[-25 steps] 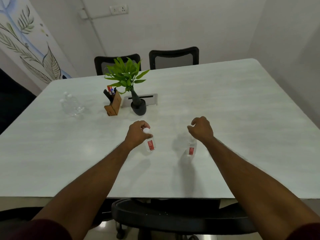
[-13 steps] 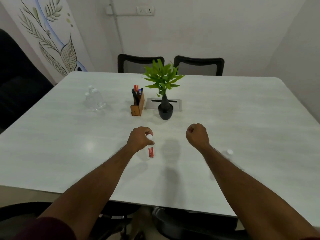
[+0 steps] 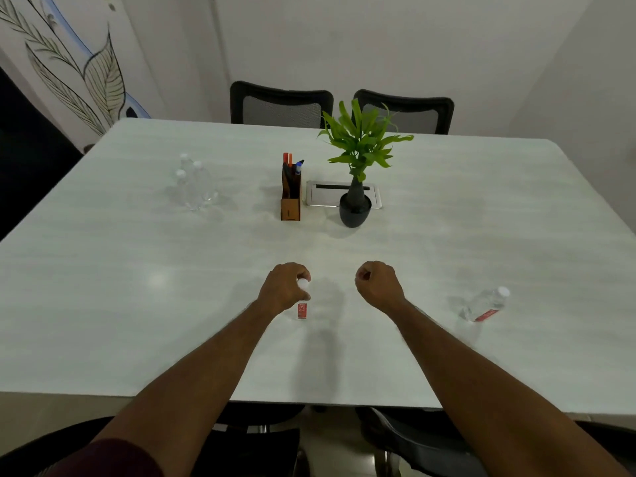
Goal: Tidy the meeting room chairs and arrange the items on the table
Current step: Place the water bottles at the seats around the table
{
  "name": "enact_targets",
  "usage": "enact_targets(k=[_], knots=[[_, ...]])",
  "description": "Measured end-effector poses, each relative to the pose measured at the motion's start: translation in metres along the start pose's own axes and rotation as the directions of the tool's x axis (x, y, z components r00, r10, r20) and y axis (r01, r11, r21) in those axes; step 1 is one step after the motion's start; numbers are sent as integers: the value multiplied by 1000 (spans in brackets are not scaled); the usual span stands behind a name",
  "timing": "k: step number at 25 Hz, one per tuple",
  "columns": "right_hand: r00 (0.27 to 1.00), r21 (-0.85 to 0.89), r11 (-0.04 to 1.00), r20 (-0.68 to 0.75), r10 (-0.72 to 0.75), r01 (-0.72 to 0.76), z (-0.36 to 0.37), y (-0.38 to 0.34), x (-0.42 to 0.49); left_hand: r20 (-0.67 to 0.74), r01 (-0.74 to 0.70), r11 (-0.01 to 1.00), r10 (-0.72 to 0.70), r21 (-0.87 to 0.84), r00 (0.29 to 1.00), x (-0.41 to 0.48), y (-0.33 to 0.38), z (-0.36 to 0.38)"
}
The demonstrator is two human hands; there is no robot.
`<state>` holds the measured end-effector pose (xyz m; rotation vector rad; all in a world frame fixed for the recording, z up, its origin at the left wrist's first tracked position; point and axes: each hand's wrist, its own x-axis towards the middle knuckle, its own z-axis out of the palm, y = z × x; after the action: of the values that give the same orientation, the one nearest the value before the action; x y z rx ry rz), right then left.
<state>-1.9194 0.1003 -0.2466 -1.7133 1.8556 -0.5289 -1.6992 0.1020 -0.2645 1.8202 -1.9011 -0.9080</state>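
**One bottle in hand, one alone at the right**

The main risk is a knock-over. The small water bottle [image 3: 302, 310] is light and narrow, gripped high near its white cap, so a quick slide across the counter [image 3: 137, 321] could tip it or swing its base. Carried toward the three clear bottles [image 3: 191, 183] at the far left, it could bump them and topple the cluster. A low reach toward the far middle could also catch the pen holder [image 3: 290, 197] or the potted plant [image 3: 356, 204].

The left hand [image 3: 284, 287] is wrapped around the top of the small water bottle, which stands on the near middle of the counter. The right hand [image 3: 378, 287] is clenched into a loose fist beside it, holding nothing and apart from it. A second bottle [image 3: 485, 306] stands alone at the right, well apart from both hands, probably awaiting collection.
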Motion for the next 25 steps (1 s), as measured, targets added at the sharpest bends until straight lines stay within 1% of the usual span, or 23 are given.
enact_targets(k=[4,6,8,10,13,17,21,25], knots=[[1000,-20,1000,4,25,-24,-2,3,-3,13,-1,1000,1,0,1000,0,-10,-1],[1000,-31,999,10,28,-27,-5,6,-5,66,-29,996,23,84,998,1,-7,-1],[999,-62,998,36,-1,3,-8,8,-7,114,-41,982,20,186,993,1,-3,0],[996,-86,994,66,-54,60,-12,7,-9,130,-19,977,-9,210,991,-3,-1,0],[989,-89,987,88,-123,131,-20,4,-11,76,24,989,-36,147,996,-15,8,-9],[973,-55,976,109,-205,212,-28,-6,-15,-48,48,993,-43,110,998,-37,27,-28],[943,4,960,184,-276,280,-6,-12,-32,-157,98,993,-86,71,984,-72,31,-24],[911,65,952,279,-304,298,25,-16,-58,-242,152,988,-142,24,960,-115,21,-16]])
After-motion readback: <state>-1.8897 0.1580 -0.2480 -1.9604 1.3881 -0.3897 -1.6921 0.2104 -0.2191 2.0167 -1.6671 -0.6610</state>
